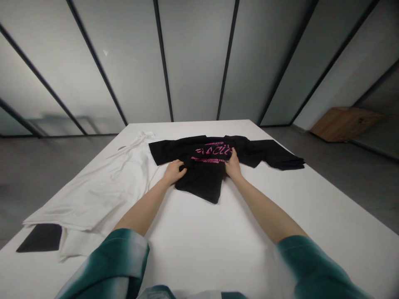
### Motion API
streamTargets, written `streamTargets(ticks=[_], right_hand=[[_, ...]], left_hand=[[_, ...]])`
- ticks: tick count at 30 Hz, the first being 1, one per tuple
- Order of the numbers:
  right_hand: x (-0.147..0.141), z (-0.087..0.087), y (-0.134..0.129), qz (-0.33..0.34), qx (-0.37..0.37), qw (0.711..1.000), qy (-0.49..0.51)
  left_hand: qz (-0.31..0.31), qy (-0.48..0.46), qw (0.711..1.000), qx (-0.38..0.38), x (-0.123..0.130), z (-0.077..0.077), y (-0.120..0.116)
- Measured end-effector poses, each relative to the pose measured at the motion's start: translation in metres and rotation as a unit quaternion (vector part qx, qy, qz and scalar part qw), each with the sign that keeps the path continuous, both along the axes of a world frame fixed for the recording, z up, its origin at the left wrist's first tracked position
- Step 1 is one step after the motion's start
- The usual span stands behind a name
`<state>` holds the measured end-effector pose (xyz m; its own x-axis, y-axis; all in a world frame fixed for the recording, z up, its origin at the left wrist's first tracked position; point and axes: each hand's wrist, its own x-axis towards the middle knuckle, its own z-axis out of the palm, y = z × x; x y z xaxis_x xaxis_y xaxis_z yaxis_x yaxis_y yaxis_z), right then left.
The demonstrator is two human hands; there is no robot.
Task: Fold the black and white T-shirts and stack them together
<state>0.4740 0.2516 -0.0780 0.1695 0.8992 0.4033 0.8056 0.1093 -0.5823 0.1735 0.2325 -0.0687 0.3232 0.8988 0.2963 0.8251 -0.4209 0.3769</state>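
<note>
A black T-shirt [202,178] with pink lettering lies on the white table [218,241], its lower part narrower than its spread sleeves. At its left edge is my left hand [175,172], with the thumb and fingers closed on the fabric. My right hand [233,165] grips the opposite edge, its thumb on top beside the pink print and its other fingers hidden under the cloth.
Rumpled white cloth [102,187] covers the table's left side, with a dark piece [42,238] showing from under its near end. Folded black fabric [276,154] lies at the right. Frosted panels stand behind; a wooden box-like object [346,123] is at the far right.
</note>
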Motion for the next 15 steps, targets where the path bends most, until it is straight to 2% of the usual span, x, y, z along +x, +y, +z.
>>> streamTargets(ticks=[1, 3, 5, 8, 10, 12, 15], right_hand=[[0.005, 0.001, 0.003, -0.015, -0.018, 0.999, 0.031], [0.011, 0.001, 0.005, -0.002, -0.079, 0.995, 0.066], [0.011, -0.001, 0.004, 0.07, -0.114, 0.987, 0.092], [0.0, -0.009, -0.001, 0.223, -0.064, 0.967, 0.108], [-0.009, -0.015, -0.004, 0.301, -0.018, 0.95, 0.075], [-0.016, -0.02, -0.005, 0.34, -0.001, 0.94, 0.032], [-0.022, -0.02, -0.004, 0.335, -0.022, 0.941, 0.044]], left_hand=[[-0.026, -0.001, 1.0, -0.004, 0.002, 0.001, -0.001], [-0.063, -0.001, 0.998, -0.015, 0.006, 0.002, -0.004], [-0.082, -0.005, 0.996, -0.022, 0.009, 0.002, -0.006], [-0.076, -0.012, 0.997, -0.027, 0.012, 0.001, -0.007], [-0.068, -0.012, 0.997, -0.025, 0.011, 0.0, -0.007], [-0.068, -0.008, 0.997, -0.02, 0.011, -0.001, -0.007], [-0.075, 0.001, 0.997, -0.01, 0.012, -0.001, -0.008]])
